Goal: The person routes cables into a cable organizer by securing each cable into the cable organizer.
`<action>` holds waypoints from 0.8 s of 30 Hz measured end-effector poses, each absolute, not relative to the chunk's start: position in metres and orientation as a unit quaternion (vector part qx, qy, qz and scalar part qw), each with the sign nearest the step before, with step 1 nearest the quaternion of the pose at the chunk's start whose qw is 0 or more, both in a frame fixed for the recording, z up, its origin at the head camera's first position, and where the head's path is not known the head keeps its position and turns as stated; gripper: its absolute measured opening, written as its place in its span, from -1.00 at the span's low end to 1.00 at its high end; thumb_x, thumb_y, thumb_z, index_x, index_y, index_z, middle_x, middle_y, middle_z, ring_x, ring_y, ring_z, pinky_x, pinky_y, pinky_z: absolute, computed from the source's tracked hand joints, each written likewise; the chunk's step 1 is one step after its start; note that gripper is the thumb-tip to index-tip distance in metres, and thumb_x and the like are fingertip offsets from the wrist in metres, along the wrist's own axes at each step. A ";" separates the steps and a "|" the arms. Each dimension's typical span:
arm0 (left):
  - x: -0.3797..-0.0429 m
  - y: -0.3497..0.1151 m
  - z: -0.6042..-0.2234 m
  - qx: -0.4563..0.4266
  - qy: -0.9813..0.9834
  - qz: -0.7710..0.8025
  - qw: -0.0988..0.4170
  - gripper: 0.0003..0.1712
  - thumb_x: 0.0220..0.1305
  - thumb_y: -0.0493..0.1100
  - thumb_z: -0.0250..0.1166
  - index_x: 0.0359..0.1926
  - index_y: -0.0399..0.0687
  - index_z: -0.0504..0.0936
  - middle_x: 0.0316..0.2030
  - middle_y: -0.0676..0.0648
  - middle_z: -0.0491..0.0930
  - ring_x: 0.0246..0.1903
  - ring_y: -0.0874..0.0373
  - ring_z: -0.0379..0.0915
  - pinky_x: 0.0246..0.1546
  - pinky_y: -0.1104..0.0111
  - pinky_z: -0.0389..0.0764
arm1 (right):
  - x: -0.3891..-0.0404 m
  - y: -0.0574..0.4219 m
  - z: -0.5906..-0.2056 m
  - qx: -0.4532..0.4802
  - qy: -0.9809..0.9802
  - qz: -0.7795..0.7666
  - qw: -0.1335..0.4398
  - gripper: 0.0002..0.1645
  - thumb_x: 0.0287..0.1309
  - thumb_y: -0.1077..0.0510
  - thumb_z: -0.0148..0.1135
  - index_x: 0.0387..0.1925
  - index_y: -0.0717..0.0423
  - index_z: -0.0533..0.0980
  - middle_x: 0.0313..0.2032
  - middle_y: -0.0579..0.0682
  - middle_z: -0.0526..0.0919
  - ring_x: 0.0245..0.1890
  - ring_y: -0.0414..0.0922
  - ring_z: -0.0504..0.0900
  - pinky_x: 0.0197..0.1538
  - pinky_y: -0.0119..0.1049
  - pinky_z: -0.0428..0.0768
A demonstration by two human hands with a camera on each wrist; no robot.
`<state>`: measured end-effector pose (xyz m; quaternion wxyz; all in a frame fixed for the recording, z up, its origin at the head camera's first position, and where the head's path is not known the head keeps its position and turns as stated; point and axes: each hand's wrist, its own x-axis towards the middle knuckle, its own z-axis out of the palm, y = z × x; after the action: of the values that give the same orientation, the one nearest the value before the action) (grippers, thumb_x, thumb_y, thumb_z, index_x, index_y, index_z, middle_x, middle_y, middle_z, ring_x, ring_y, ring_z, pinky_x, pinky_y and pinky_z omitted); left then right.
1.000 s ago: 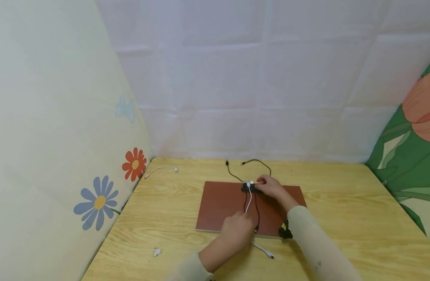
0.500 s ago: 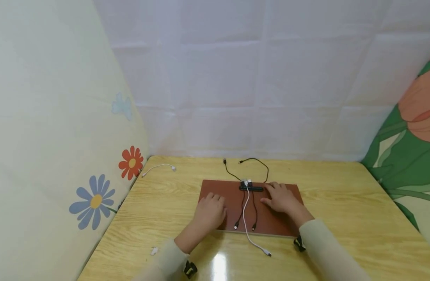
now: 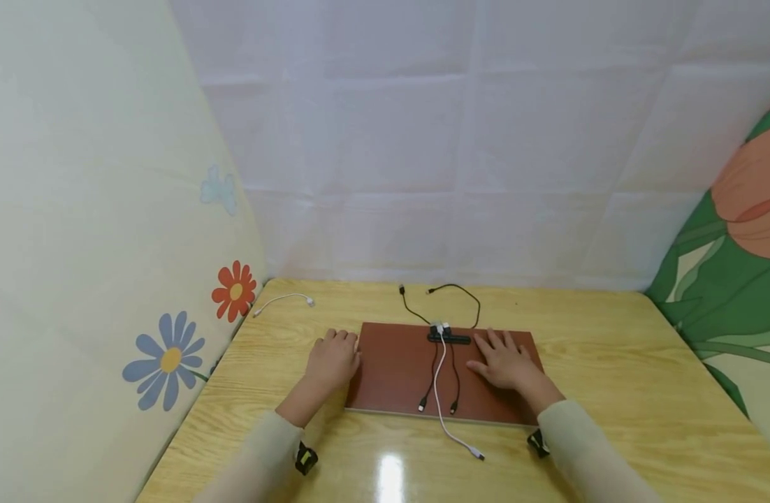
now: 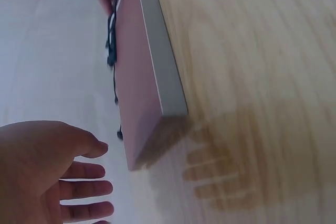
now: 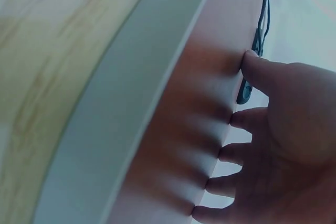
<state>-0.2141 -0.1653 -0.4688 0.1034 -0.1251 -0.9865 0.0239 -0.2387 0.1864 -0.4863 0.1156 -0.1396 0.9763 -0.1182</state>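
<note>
A reddish-brown board (image 3: 391,370) lies on the table, with a slim black cable holder (image 3: 458,340) near its far edge. Two black USB cables (image 3: 458,384) and a white USB cable (image 3: 438,381) run through the holder, side by side at its left part. The white one reaches past the board's near edge. My right hand (image 3: 503,360) rests on the board's right part, fingers spread; in the right wrist view its fingertips (image 5: 233,120) touch the surface. Beside the board's left edge is my left hand (image 3: 332,360), holding nothing, its fingers extended in the left wrist view.
A short white cable (image 3: 284,297) lies at the table's back left corner. Black cable ends (image 3: 455,286) spread behind the board. A white cloth (image 3: 385,175) hangs at the back, and flowered cloths (image 3: 171,360) flank the wooden table (image 3: 611,370).
My left hand has let go of the white cable and moved left, off the board to its left edge. My right hand has left the holder and now lies spread on the board.
</note>
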 end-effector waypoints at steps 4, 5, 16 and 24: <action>-0.225 -0.182 -0.467 -0.110 -0.990 0.007 0.092 -0.63 0.39 -0.01 0.30 0.07 -0.14 0.63 -0.05 -0.12 0.67 0.00 -0.11 0.54 -0.16 0.03 0.65 | -0.238 0.186 -0.486 -0.134 0.976 -0.117 0.122 -0.16 0.51 -0.21 -0.02 0.56 0.18 0.10 0.53 0.41 -0.05 0.47 0.52 -0.15 0.32 0.55 -0.01; -0.228 -0.185 -0.467 -0.107 -0.990 0.001 0.091 -0.63 0.39 -0.02 0.29 0.08 -0.15 0.63 -0.03 -0.13 0.66 0.00 -0.11 0.54 -0.14 0.02 0.65 | -0.238 0.185 -0.486 -0.133 0.976 -0.116 0.124 -0.16 0.51 -0.21 -0.02 0.56 0.18 0.09 0.53 0.41 -0.06 0.48 0.52 -0.15 0.32 0.55 -0.02; -0.270 -0.220 -0.460 -0.065 -0.995 -0.033 0.070 -0.60 0.45 -0.10 0.21 0.18 -0.23 0.56 0.09 -0.24 0.59 0.12 -0.23 0.46 0.01 -0.12 0.56 | -0.236 0.186 -0.486 -0.133 0.976 -0.118 0.129 -0.17 0.53 -0.20 -0.05 0.57 0.18 0.05 0.55 0.39 -0.10 0.49 0.50 -0.19 0.33 0.56 -0.06; -0.297 -0.239 -0.449 -0.045 -0.998 -0.020 0.039 -0.57 0.45 -0.16 0.12 0.21 -0.32 0.50 0.12 -0.31 0.54 0.18 -0.29 0.39 0.09 -0.17 0.50 | -0.236 0.185 -0.486 -0.133 0.976 -0.116 0.127 -0.17 0.53 -0.21 -0.06 0.57 0.17 0.07 0.55 0.39 -0.09 0.49 0.49 -0.18 0.33 0.56 -0.05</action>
<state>-0.2968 -0.2388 -0.4491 0.0386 -0.0446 -0.9980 -0.0204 -0.2360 0.1852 -0.4857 0.1266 -0.1326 0.9762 -0.1156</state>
